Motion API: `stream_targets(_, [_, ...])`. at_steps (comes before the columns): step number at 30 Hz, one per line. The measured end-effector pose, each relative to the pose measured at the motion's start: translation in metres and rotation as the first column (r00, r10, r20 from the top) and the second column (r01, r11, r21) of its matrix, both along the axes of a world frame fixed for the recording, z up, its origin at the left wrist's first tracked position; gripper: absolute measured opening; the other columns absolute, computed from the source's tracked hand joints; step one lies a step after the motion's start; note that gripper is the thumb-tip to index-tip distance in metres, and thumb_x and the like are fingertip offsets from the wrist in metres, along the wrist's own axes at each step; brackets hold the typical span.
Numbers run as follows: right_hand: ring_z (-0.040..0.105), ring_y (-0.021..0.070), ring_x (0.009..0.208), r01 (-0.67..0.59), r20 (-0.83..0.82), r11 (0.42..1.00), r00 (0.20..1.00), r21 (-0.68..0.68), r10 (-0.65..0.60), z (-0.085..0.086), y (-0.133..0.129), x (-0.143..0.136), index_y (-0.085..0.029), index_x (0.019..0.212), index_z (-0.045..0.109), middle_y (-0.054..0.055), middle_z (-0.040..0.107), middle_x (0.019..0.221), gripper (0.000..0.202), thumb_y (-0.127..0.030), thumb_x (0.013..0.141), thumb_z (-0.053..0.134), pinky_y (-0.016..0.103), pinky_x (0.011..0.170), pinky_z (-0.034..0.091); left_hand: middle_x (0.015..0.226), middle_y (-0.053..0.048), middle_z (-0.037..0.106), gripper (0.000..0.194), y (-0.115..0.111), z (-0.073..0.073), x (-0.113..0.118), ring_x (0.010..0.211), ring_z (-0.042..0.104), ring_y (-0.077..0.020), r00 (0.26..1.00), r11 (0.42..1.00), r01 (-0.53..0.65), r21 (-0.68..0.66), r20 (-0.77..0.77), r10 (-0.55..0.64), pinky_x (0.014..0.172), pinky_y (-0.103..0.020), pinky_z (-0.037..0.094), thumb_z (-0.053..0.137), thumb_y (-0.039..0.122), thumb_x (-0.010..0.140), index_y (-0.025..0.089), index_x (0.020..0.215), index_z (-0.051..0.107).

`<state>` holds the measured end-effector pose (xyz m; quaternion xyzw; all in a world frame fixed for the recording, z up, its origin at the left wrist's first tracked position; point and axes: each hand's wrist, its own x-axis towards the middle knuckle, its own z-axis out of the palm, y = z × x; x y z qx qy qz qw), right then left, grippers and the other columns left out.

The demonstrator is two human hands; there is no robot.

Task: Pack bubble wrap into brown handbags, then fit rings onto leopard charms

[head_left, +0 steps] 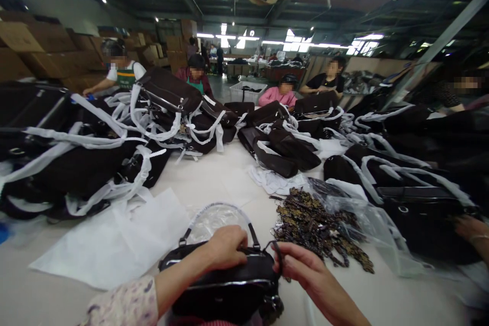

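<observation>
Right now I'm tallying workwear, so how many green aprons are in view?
2: a left green apron on the white-sleeved person, and a middle green apron on the person in dark red. More may be hidden behind bags.

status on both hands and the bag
Left hand on top of black handbag; right hand pinching dark strap beside it; chain pile just beyond right hand.

the left hand point(228, 247) curls palm-down, fingertips partly hidden, near the right hand point(300, 264), seemingly pinching.
</observation>
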<state>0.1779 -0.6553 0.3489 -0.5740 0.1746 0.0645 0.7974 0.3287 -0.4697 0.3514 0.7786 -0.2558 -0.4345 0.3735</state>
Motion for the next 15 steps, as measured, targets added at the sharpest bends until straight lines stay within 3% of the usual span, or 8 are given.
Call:
stream_targets(1, [0.065,0.0244,0.101,-0.109,0.034,0.988,0.993,-0.108,0.113,0.009,0.01,0.004,-0.023,0.108,0.073,0.005,0.072,0.1,0.029,-0.037,0.083,0.069,0.042,0.099,0.046,0.07,0.0,0.056,0.016,-0.001,-0.001,-0.005,0.083,0.054,-0.0227,0.997,0.999,-0.016,-0.048,-0.079,0.012,0.076,-0.031,0.042,0.061,0.018,0.052,0.02,0.067,0.059])
stream_targets(3, [0.06,0.0258,0.114,-0.234,0.089,0.899,0.954,-0.371,0.285,0.019,0.029,0.011,-0.025,0.111,0.072,0.006,0.07,0.113,0.027,-0.029,0.088,0.059,0.044,0.106,0.042,0.071,0.0,0.058,0.021,-0.002,-0.003,-0.015,0.077,0.056,-0.0205,0.965,0.989,-0.057,-0.136,-0.263,0.019,0.071,-0.03,0.045,0.055,0.02,0.052,0.019,0.073,0.059])
stream_targets(5, [0.06,0.0244,0.115,-0.2,0.139,0.774,0.927,-0.601,0.348,0.015,0.041,0.013,-0.026,0.114,0.07,0.008,0.067,0.118,0.03,-0.024,0.091,0.051,0.041,0.104,0.044,0.078,-0.002,0.062,0.028,-0.001,-0.007,-0.022,0.079,0.06,-0.0198,0.904,0.968,-0.131,-0.214,-0.426,0.029,0.073,-0.031,0.047,0.052,0.022,0.051,0.019,0.079,0.057])
stream_targets(7, [0.062,0.023,0.107,-0.057,0.172,0.667,0.947,-0.743,0.271,-0.004,0.044,0.007,-0.025,0.114,0.067,0.009,0.066,0.112,0.031,-0.024,0.094,0.044,0.037,0.095,0.05,0.089,-0.004,0.065,0.029,0.002,-0.01,-0.024,0.088,0.062,-0.0197,0.847,0.936,-0.225,-0.271,-0.529,0.05,0.082,-0.032,0.047,0.051,0.025,0.053,0.019,0.082,0.053])
stream_targets(10, [0.065,0.0249,0.102,0.131,0.177,0.555,0.984,-0.822,0.029,-0.041,0.037,-0.006,-0.024,0.11,0.064,0.01,0.067,0.107,0.029,-0.03,0.096,0.04,0.038,0.089,0.054,0.101,-0.007,0.068,0.026,0.007,-0.014,-0.022,0.102,0.063,-0.0211,0.736,0.869,-0.38,-0.316,-0.673,0.077,0.091,-0.033,0.045,0.061,0.03,0.06,0.02,0.082,0.049])
stream_targets(13, [0.064,0.0265,0.112,0.064,0.136,0.573,0.987,-0.817,0.083,-0.064,0.039,-0.013,-0.024,0.119,0.062,0.011,0.067,0.121,0.03,-0.03,0.092,0.049,0.038,0.095,0.053,0.1,-0.009,0.069,0.035,0.006,-0.018,-0.022,0.097,0.066,-0.0231,0.596,0.821,-0.508,-0.261,-0.795,0.116,0.089,-0.036,0.046,0.073,0.032,0.06,0.018,0.084,0.051])
stream_targets(15, [0.061,0.0284,0.118,0.063,0.137,0.541,0.986,-0.839,0.098,-0.065,0.051,-0.011,-0.025,0.124,0.059,0.011,0.064,0.129,0.038,-0.028,0.087,0.057,0.039,0.099,0.052,0.089,-0.005,0.068,0.039,0.002,-0.021,-0.027,0.084,0.067,-0.0205,0.576,0.803,-0.558,-0.208,-0.794,0.195,0.081,-0.035,0.048,0.074,0.039,0.063,0.019,0.085,0.049])
